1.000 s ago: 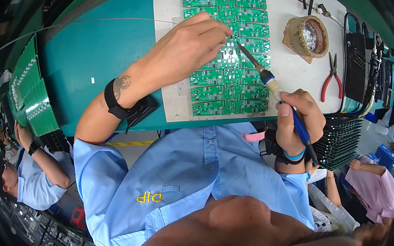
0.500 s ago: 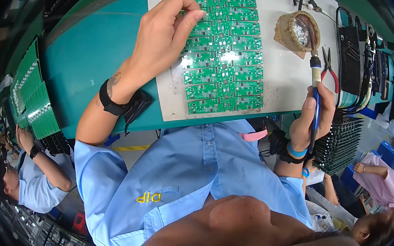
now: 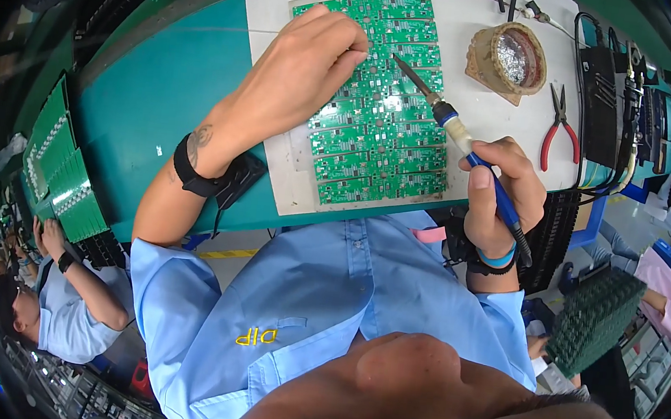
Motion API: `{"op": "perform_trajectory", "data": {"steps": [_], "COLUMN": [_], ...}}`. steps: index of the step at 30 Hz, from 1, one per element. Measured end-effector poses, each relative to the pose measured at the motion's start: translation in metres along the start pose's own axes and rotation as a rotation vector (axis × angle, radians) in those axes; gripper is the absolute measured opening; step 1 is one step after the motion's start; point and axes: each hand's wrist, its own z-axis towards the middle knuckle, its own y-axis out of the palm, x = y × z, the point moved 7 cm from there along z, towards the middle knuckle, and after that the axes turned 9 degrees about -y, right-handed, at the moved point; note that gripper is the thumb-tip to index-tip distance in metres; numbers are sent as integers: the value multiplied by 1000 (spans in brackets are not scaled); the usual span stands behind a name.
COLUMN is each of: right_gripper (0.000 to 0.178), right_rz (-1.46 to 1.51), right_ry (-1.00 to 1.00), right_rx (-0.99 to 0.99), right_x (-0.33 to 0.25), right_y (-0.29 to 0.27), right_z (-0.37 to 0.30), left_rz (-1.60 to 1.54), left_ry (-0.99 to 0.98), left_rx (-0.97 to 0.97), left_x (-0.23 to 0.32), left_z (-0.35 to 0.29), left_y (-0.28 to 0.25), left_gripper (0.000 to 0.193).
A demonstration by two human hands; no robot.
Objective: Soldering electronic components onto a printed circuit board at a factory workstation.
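Observation:
A panel of green circuit boards (image 3: 379,144) lies on a white sheet (image 3: 294,176) in front of me. My left hand (image 3: 298,62) hovers over its upper left part, thumb and fingers pinched. A thin grey strand of solder wire (image 3: 232,30) runs in from the left to this hand; the pinched end is hidden. In my right hand (image 3: 509,191) is a soldering iron (image 3: 457,131) with a blue and cream handle. Its dark tip points up and left, over the boards and just right of my left fingers. I cannot tell whether it touches them.
A round pot with a shiny metallic inside (image 3: 511,60) stands at the right on a brown base. Beside it lie red-handled pliers (image 3: 560,135). Black equipment with cables (image 3: 601,98) lines the right edge. More green boards (image 3: 69,173) stand at left, near a co-worker.
My right hand has brought the soldering iron from the pot leftward over the boards. My left hand has shifted slightly right and down. At right, a dark green stack has moved away from the table.

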Motion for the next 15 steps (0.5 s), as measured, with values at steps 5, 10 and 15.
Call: {"op": "perform_trajectory", "data": {"steps": [5, 10, 15], "right_gripper": [16, 17, 17], "right_rz": [24, 15, 2], "right_ry": [-29, -56, -68], "right_rx": [79, 43, 19], "right_x": [6, 5, 5], "right_y": [1, 5, 8], "right_z": [2, 4, 7], "left_rz": [-314, -23, 7], "left_ry": [-370, -24, 66], "left_rx": [5, 18, -43], "left_x": [-23, -6, 0], "left_z": [-1, -1, -2], "left_y": [-2, -2, 6], "left_gripper": [11, 13, 14]}}
